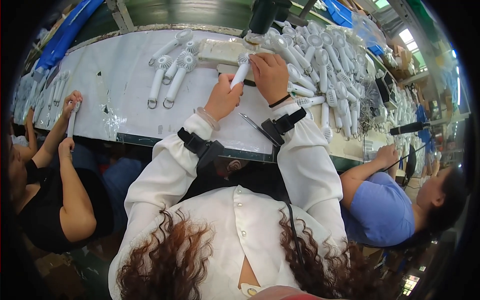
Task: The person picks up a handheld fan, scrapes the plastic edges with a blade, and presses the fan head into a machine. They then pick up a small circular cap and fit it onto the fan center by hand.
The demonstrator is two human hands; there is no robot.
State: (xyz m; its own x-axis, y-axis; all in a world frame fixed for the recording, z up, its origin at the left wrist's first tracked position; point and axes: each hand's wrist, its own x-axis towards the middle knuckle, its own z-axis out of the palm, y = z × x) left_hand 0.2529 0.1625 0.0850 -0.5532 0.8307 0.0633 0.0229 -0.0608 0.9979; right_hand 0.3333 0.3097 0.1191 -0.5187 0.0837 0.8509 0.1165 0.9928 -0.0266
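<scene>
My left hand (224, 98) is wrapped round the handle of a small white handheld fan (240, 74), which tilts with its round head pointing away from me. At the right edge of that head, my right hand (271, 75) presses its thumb and fingertips against it. The fan's head is just below a dark green machine head (267, 17). Metal tweezers (257, 127) lie on the table beside my right wrist. To the left of my hands, several white fans with wrist-strap rings (175, 87) rest on the white table covering (122, 75).
A large heap of white fans (325, 60) covers the table at the right. A pale block (215, 51) sits behind my left hand. On the left, a co-worker's hand (72, 100) holds another fan; a person in blue (382, 210) sits at the right.
</scene>
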